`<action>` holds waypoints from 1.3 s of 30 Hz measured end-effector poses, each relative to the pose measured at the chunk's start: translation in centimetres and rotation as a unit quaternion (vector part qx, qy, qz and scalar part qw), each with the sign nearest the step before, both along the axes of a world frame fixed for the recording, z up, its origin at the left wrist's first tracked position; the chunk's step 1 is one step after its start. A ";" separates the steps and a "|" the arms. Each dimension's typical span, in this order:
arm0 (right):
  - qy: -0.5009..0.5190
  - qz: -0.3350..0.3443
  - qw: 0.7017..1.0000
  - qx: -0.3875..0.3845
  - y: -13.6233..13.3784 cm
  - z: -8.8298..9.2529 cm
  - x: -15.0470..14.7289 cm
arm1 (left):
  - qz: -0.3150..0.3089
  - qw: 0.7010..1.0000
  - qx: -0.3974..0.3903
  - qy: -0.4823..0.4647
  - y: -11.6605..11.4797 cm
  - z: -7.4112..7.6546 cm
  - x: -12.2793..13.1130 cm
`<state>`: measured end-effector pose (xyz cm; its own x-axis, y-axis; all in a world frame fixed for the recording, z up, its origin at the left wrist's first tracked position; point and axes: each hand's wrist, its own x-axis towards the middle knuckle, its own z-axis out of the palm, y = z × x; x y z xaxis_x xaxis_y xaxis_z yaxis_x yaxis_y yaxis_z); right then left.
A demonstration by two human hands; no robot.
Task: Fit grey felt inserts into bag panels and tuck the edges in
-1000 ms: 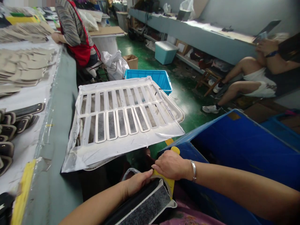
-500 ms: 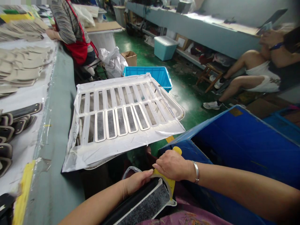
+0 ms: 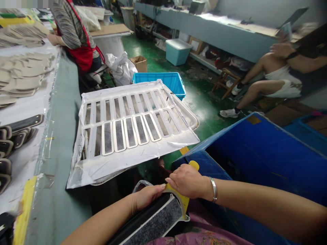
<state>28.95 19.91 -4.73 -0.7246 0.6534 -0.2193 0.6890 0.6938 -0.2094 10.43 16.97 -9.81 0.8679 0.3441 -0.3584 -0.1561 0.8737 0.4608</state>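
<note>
My right hand point(image 3: 187, 180) is closed around a yellow tool point(image 3: 184, 200) with a rounded knob, which lies against the curved end of a black form point(image 3: 143, 214). Along this form runs a dark grey speckled strip point(image 3: 158, 221) with a white border. My left hand point(image 3: 147, 197) is at the form's upper side, its thumb near the yellow tool; its other fingers are hidden. Beyond my hands, a white slotted frame point(image 3: 150, 149) holds several grey panels point(image 3: 131, 132) with white rims.
On the left, a table point(image 3: 61, 136) bears beige pieces point(image 3: 22, 73) and dark pieces point(image 3: 25, 122). A large blue bin point(image 3: 270, 146) stands at the right, a light blue crate point(image 3: 163, 78) behind the frame. One person point(image 3: 76, 37) is at the left table, another point(image 3: 283, 71) sits at the right.
The white border at the form's curved end has shifted slightly beside the yellow tool. Both hands keep nearly the same places. The seated person's raised hands have moved a little; the whole view has shifted slightly.
</note>
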 end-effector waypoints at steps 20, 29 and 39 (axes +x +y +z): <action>0.015 0.123 0.992 -0.017 2.1 0.1 0.1 | -0.110 0.957 0.181 0.199 0.4 -0.2 -2.0; 0.017 0.062 0.998 -0.026 0.8 -0.8 0.8 | -0.156 0.921 0.256 0.250 1.3 0.5 -1.8; 0.034 0.139 0.989 -0.029 2.2 -0.3 0.2 | -0.193 0.904 0.333 0.186 1.5 1.3 -2.0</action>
<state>29.16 22.16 -5.05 -0.8886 0.4155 -0.1941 0.4568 0.8397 -0.2936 8.38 18.51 -8.55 0.8318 0.2881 -0.4744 0.3746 0.3394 0.8629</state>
